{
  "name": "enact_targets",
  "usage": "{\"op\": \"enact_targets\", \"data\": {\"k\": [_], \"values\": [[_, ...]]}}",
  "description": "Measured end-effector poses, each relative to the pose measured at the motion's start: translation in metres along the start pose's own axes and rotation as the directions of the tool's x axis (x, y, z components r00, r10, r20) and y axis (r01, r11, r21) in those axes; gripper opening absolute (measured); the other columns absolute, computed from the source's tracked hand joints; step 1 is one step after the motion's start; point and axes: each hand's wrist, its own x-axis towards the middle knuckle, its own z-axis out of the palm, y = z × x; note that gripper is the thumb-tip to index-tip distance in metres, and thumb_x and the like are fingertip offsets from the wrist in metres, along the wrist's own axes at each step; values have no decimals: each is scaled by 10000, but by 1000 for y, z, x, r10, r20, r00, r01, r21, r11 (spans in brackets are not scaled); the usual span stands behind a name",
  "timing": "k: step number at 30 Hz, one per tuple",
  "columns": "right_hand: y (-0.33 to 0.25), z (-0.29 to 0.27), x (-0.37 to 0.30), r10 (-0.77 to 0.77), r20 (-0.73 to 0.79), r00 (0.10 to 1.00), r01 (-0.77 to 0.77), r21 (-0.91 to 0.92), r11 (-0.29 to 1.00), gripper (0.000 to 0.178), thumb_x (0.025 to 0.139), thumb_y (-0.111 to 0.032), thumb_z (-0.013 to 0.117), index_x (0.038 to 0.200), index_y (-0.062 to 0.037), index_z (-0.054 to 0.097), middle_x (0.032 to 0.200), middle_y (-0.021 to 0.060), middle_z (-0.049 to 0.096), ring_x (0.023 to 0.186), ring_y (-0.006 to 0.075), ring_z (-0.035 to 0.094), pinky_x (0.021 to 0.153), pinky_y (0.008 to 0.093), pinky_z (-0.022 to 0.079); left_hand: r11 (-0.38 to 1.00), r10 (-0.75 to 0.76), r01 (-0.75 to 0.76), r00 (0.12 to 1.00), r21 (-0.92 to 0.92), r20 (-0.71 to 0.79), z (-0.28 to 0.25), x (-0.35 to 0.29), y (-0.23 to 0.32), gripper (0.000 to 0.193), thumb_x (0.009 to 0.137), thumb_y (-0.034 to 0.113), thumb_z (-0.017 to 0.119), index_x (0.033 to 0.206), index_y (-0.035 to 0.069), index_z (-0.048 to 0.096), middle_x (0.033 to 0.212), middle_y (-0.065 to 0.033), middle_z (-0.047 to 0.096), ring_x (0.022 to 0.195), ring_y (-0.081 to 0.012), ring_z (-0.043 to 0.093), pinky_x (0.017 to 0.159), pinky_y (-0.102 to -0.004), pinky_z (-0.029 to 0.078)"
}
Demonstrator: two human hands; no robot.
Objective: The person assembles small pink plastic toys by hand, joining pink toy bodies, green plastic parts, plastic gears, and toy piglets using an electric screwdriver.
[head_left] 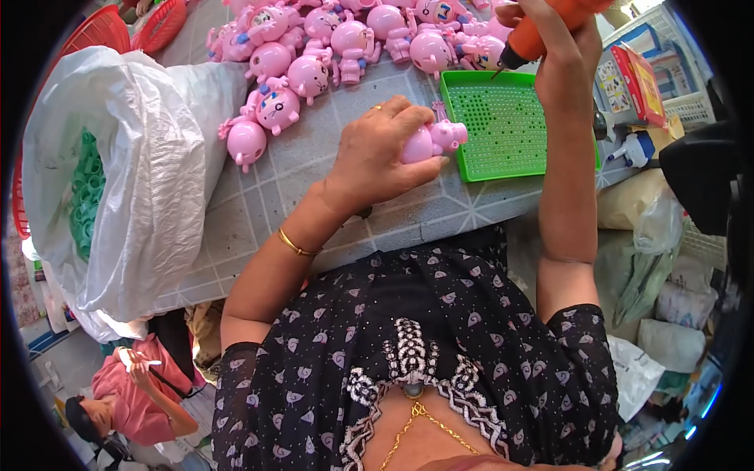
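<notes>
My left hand (375, 149) is closed around a pink plastic toy figure (446, 138), held low over the table just left of a green tray (510, 161). The toy's small limbs poke out past my thumb and fingers; the rest is hidden in my palm. In my right hand (562, 74) is an orange electric screwdriver (536, 35), gripped above the tray's far right part. Its thin bit slants down and left over the tray's far edge. Small dark screws seem to stand in many of the tray's holes, mostly at the far left.
Many pink toy figures (353, 43) are heaped at the far side of the grey table (298, 169). On the left, a white sack (169, 180) holds green plastic parts (88, 192). Boxes and a white basket (691, 106) stand right. A person (137, 385) is at lower left.
</notes>
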Motion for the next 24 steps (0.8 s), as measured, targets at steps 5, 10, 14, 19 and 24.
{"op": "enact_targets", "data": {"k": [5, 10, 14, 19, 24], "values": [[-6, -1, -10, -51, 59, 997, 49, 34, 998, 261, 864, -134, 733, 1043, -29, 575, 697, 20, 581, 537, 107, 552, 519, 237, 435, 1000, -18, 18, 1000, -16, 13, 9, 8, 0, 402, 723, 238, 809, 1037, 34, 662, 941, -128, 639, 807, -313, 652, 728, -394, 530], [20, 8, -17, 48, 144, 988, -59, 73, 996, 160, 874, -118, 723, 865, -70, 572, 584, -5, 526, 448, 91, 485, 443, 228, 364, 997, -48, 46, 998, -58, -35, 16, 2, -7, 384, 724, 226, 799, 1028, 35, 660, 916, -130, 633, 802, -312, 650, 720, -402, 526], [90, 9, 4, -330, 282, 901, -94, 868, 487, 167, 885, -106, 712, 849, -86, 550, 609, -4, 516, 454, 87, 485, 459, 229, 406, 998, -15, 12, 999, -61, -37, 20, 5, -9, 380, 733, 222, 787, 1034, 38, 646, 907, -135, 627, 793, -325, 648, 710, -409, 524], [46, 9, -18, 19, 112, 994, -36, 147, 988, 163, 884, -102, 709, 899, -103, 547, 641, 4, 522, 461, 87, 487, 469, 224, 433, 999, -20, 19, 1000, -50, -21, 16, 4, -11, 401, 738, 232, 787, 1051, 39, 626, 906, -138, 621, 785, -340, 645, 697, -419, 521], [48, 10, -19, 18, 130, 991, -35, 132, 991, 164, 878, -109, 714, 920, -110, 556, 646, 5, 528, 467, 85, 496, 467, 220, 446, 995, -38, 35, 999, -90, -24, 19, 3, -14, 404, 747, 244, 789, 1056, 42, 624, 902, -135, 616, 787, -339, 646, 681, -424, 517]]}}
